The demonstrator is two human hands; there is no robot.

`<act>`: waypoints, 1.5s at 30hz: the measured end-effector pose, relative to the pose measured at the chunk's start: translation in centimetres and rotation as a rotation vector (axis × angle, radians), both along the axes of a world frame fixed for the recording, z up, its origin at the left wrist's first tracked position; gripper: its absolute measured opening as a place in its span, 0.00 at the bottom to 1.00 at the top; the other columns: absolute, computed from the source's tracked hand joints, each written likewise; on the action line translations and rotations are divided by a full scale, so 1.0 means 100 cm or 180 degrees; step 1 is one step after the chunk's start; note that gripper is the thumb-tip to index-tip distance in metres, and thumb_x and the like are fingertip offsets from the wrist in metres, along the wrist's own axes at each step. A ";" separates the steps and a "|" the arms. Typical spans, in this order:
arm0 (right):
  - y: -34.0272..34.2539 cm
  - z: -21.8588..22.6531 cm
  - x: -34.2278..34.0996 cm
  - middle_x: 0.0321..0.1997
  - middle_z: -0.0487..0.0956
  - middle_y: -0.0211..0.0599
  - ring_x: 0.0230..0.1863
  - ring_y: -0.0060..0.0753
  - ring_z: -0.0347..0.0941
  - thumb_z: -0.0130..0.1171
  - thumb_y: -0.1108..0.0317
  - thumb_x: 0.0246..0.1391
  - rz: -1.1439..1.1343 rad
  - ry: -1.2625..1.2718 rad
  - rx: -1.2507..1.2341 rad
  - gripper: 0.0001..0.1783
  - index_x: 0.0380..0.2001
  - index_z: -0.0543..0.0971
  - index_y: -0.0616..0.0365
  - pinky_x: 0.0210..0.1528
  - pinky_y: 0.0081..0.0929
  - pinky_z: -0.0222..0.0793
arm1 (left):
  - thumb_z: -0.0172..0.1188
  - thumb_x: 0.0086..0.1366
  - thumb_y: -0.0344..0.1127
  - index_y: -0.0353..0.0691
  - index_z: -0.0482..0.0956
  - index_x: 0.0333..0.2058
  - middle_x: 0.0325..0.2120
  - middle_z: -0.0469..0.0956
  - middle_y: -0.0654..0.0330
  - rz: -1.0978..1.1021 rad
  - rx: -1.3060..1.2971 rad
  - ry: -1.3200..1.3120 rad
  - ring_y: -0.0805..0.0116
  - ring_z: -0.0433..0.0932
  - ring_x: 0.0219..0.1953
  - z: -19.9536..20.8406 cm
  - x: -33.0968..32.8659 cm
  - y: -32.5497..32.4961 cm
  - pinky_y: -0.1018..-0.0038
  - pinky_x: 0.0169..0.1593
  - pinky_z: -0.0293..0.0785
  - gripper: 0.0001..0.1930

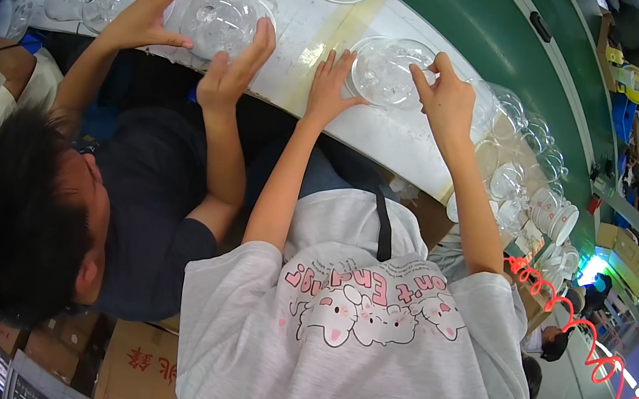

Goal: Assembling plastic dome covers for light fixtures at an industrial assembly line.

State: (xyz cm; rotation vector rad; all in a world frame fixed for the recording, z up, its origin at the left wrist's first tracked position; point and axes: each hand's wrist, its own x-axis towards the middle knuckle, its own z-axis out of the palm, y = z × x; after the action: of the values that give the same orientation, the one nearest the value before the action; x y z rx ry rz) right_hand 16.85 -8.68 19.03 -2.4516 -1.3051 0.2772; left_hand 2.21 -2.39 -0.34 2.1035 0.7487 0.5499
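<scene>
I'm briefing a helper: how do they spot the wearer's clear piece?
Find the white table. On it, the clear round piece lies between the grey-shirted person's left hand and right hand. Its lookalike neighbour sits between a co-worker's hands.

grey t-shirt; pink cartoon print; short sleeves

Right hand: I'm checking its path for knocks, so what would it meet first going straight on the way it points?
The right hand would probably meet the clear dish first; depth is unclear, so it may already be touching it.
</scene>
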 end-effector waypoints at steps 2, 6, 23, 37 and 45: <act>-0.002 -0.002 0.001 0.07 0.71 0.32 0.08 0.26 0.69 0.59 0.56 0.49 0.0057 -0.0044 0.0008 0.16 0.26 0.68 0.57 0.15 0.20 0.61 | 0.69 0.39 0.51 0.46 0.55 0.60 0.60 0.56 0.56 0.0016 -0.0123 0.0053 0.51 0.48 0.64 0.000 0.000 0.000 0.56 0.62 0.46 0.49; -0.003 -0.002 -0.002 0.08 0.71 0.35 0.10 0.32 0.70 0.60 0.57 0.49 0.0262 -0.0183 0.0120 0.16 0.27 0.68 0.57 0.15 0.23 0.63 | 0.69 0.39 0.53 0.42 0.56 0.59 0.60 0.57 0.53 -0.0035 0.0021 0.0157 0.45 0.50 0.62 0.001 -0.002 0.001 0.54 0.61 0.48 0.50; -0.002 -0.001 -0.012 0.09 0.71 0.35 0.10 0.27 0.70 0.60 0.57 0.49 -0.0400 0.0576 0.0234 0.17 0.26 0.67 0.58 0.14 0.21 0.62 | 0.68 0.40 0.53 0.47 0.52 0.61 0.61 0.54 0.54 -0.0087 -0.0094 0.0196 0.48 0.46 0.64 0.005 0.001 0.000 0.54 0.63 0.43 0.50; -0.008 -0.008 0.006 0.10 0.71 0.34 0.13 0.33 0.71 0.62 0.50 0.45 0.0388 -0.0255 0.0040 0.22 0.28 0.68 0.56 0.17 0.27 0.64 | 0.71 0.37 0.51 0.44 0.55 0.60 0.59 0.58 0.51 0.0018 -0.0126 0.0073 0.43 0.49 0.62 0.006 0.005 -0.003 0.48 0.60 0.47 0.51; -0.037 -0.010 0.044 0.62 0.58 0.41 0.62 0.41 0.55 0.71 0.55 0.33 0.0464 0.0978 0.0275 0.47 0.58 0.61 0.49 0.61 0.34 0.54 | 0.72 0.37 0.49 0.44 0.55 0.60 0.58 0.59 0.50 -0.0028 -0.0112 0.0186 0.44 0.50 0.62 0.011 0.004 -0.002 0.48 0.60 0.47 0.51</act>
State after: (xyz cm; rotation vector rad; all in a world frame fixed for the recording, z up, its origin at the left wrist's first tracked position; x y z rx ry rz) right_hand 21.27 -12.41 18.02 -2.1424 -1.3291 0.5959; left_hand 2.62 -2.55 0.74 2.0969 0.7765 0.4691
